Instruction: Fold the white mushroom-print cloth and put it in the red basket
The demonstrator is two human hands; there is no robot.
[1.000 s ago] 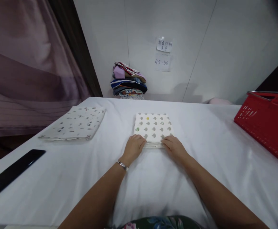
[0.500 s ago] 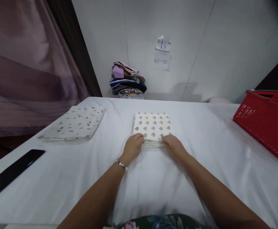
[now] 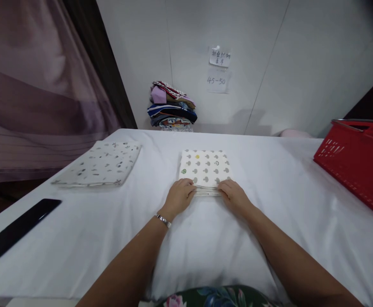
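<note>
A folded white cloth with grey tree prints [image 3: 205, 168] lies in the middle of the white-covered table [image 3: 269, 204]. My left hand [image 3: 178, 197] rests at its near left corner, fingers curled onto the cloth's near edge. My right hand [image 3: 234, 197] sits at the near right corner, fingers likewise closed on that edge. A thin bracelet circles my left wrist.
A second folded cloth with leaf prints [image 3: 101, 164] lies at the left. A black flat object [image 3: 13, 230] sits near the left edge. A red plastic basket [image 3: 359, 162] stands at the right. A pile of folded clothes [image 3: 172, 108] is against the far wall.
Almost nothing differs. My hands stay on the cloth's near edge; the view has shifted very slightly.
</note>
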